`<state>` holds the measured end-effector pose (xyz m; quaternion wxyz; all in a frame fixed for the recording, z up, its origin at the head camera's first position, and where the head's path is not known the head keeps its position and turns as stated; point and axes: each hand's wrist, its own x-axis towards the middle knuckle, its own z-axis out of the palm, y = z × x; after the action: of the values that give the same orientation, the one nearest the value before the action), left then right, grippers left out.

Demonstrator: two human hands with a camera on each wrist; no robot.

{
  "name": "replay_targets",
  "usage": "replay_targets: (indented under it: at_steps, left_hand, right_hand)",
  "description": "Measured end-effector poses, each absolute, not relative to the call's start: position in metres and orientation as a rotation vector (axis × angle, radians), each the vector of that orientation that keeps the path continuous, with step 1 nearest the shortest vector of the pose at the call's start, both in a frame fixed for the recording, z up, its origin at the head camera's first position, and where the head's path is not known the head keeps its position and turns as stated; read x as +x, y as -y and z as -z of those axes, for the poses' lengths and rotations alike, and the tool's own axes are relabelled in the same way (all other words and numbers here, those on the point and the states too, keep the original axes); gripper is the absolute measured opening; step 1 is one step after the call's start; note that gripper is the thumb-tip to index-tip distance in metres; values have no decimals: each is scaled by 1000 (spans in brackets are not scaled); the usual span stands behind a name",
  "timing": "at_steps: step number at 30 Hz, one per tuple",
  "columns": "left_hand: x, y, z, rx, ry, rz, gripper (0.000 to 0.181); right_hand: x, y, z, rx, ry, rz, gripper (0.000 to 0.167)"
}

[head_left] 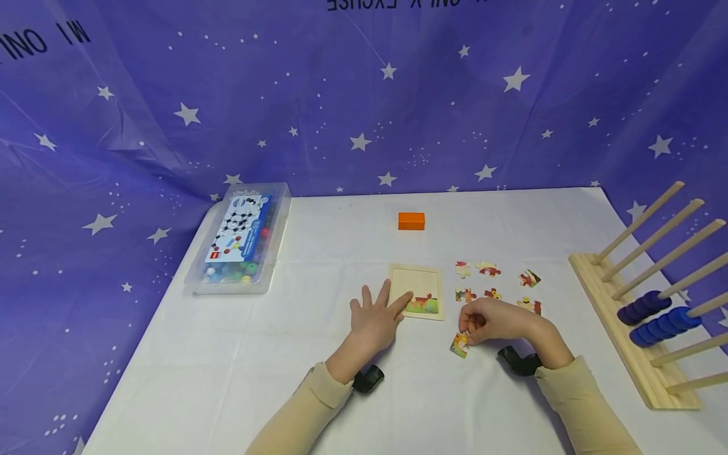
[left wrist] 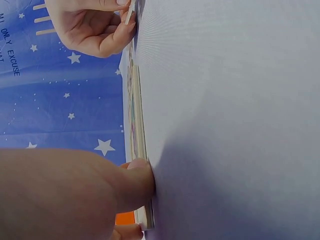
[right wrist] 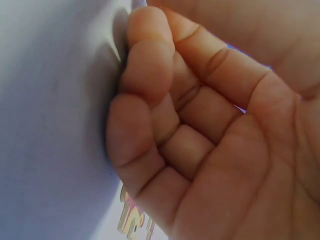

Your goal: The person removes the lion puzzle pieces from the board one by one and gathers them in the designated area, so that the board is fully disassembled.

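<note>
My left hand (head_left: 372, 321) lies spread, its fingers touching the left and lower part of a wooden puzzle tray (head_left: 417, 270). In the tray's lower right sits a fitted picture part (head_left: 423, 304) in green and red-brown. To the right of the tray, my right hand (head_left: 497, 320) pinches a yellow, orange and green puzzle piece (head_left: 459, 345) between thumb and fingertips, tilted at the table surface. In the left wrist view that piece (left wrist: 130, 12) appears edge-on. The right wrist view shows the curled fingers, with the held piece hidden behind them.
Loose puzzle pieces (head_left: 465, 295) lie in rows beyond my right hand. An orange block (head_left: 411, 221) stands behind the tray. At the left is a clear plastic box (head_left: 277, 253) of coloured balls; at the right, a wooden peg rack (head_left: 611, 335) with blue and purple rings.
</note>
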<state>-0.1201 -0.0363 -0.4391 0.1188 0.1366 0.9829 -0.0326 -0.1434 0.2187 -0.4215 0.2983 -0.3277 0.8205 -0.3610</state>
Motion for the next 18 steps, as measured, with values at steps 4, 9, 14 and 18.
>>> replay_targets:
  at_steps: [4,9,14,18]
  left_hand:
    - [-121,38,437,390,-2876,77,45]
    - [-119,39,438,395,-2882,81,45]
    - [-117,38,443,414,-2895,99,45]
    - [-119,36,443,425,-2918,111,44]
  right_hand:
    - [-146,-217,420,-864,-2181,951,11]
    - [-144,-216,421,-847,-2188,947,11]
    - [-142,-216,419,-873,-2202,938,10]
    - [-147,-209,415,-878,-2312,891,8]
